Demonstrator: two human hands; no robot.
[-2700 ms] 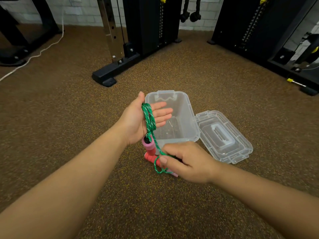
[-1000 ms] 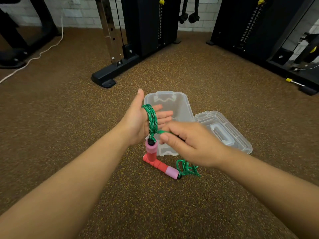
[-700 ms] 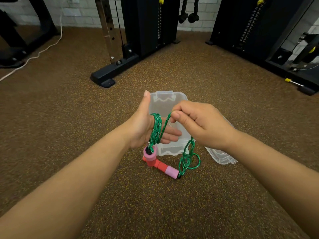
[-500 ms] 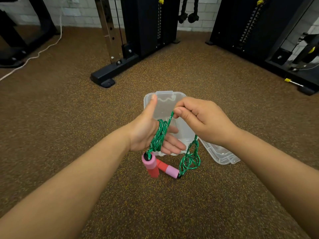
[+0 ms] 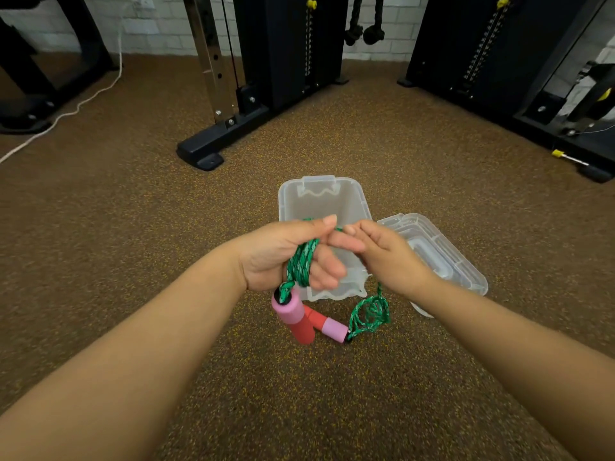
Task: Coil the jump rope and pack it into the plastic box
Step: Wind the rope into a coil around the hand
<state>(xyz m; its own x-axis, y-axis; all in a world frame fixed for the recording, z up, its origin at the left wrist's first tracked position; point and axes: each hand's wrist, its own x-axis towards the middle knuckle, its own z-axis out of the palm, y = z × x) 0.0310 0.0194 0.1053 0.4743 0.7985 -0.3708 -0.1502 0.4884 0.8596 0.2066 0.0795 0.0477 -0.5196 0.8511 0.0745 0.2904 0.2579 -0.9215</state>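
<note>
The green jump rope (image 5: 301,264) is wound in several turns around my left hand (image 5: 283,254), whose fingers curl over the coil. One pink-and-red handle (image 5: 293,316) hangs below that hand. The other handle (image 5: 327,326) lies on the floor, with a small loose tangle of rope (image 5: 371,314) beside it. My right hand (image 5: 386,254) pinches the rope strand just right of my left thumb, above the box. The clear plastic box (image 5: 321,197) stands open on the floor behind both hands. Its clear lid (image 5: 446,257) lies to the right, partly hidden by my right hand.
Brown speckled gym flooring surrounds the box. A black machine foot (image 5: 206,151) sits behind on the left, more black weight machines (image 5: 499,61) stand at the back right, and a white cable (image 5: 66,114) runs along the far left floor.
My right hand carried the strand up and over my left hand, adding a turn. My left fingers curled shut over the coil. The loose tangle on the floor has shrunk.
</note>
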